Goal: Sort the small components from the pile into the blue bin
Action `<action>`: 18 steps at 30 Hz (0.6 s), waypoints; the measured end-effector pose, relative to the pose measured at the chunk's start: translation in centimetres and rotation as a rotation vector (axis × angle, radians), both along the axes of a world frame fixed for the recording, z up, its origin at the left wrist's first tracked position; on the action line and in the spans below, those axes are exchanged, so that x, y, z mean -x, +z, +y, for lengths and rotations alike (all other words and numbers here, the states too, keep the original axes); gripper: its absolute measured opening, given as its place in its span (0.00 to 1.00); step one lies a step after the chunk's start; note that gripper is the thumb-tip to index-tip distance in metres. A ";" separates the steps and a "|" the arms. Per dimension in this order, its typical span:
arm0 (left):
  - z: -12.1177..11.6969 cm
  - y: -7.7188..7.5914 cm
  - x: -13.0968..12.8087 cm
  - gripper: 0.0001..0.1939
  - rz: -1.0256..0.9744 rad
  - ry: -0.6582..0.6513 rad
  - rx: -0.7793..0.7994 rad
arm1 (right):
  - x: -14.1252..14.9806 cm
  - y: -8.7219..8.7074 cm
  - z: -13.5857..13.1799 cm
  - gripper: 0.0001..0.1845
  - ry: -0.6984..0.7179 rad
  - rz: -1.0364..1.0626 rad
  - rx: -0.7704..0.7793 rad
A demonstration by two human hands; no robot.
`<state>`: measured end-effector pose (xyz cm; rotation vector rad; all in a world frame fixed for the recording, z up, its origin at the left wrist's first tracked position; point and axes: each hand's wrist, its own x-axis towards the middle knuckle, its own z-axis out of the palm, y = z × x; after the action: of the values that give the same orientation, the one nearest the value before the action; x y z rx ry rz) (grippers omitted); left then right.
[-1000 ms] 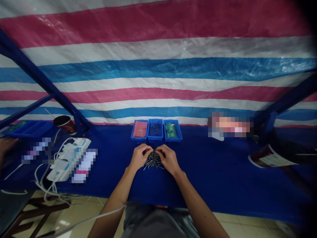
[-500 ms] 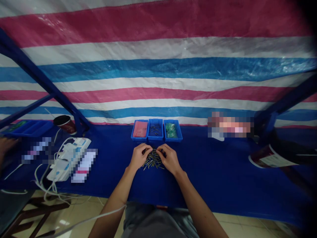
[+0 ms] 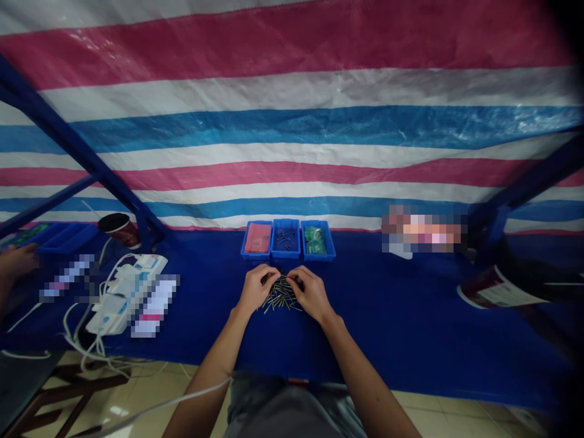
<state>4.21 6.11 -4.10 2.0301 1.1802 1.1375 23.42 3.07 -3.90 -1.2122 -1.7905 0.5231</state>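
A pile of thin, dark and brassy metal sticks [image 3: 280,298] lies on the blue table between my hands; their exact kind is too small to tell. At the pile's upper left, my left hand [image 3: 258,286] is closed in a pinch, thumb against fingers. Opposite it, my right hand [image 3: 311,291] pinches in the same way at the upper right. The fingertips nearly meet above the pile, and whatever is between them is too small to make out. Just beyond stands a blue bin [image 3: 286,248] with a few similar dark pieces inside.
Beside that bin are a bin of pink sheets [image 3: 258,238] and a bin of green packets [image 3: 315,240]. Left are a power strip [image 3: 128,295] with cables, a cup [image 3: 121,229] and another person's hand [image 3: 20,260]. A second cup [image 3: 497,289] lies right.
My hands stay pinched at the same place over the pile, with only tiny finger shifts. At the far left, the other person's hand has moved further into view, toward the blue tray.
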 end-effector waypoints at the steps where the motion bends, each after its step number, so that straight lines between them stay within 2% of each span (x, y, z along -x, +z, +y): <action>1: 0.0 0.0 0.0 0.10 0.003 -0.004 -0.001 | 0.0 -0.1 0.0 0.08 0.003 -0.003 0.000; 10: -0.2 0.6 -0.1 0.10 0.045 -0.057 -0.004 | 0.2 -0.3 0.0 0.08 0.015 0.000 -0.008; 18: 0.0 0.2 -0.1 0.09 0.059 -0.079 -0.005 | 0.3 -0.3 0.0 0.09 0.034 -0.003 -0.006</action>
<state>4.32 6.10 -3.93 2.1077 1.1153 1.0507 23.11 3.05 -4.17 -1.1806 -1.8168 0.5362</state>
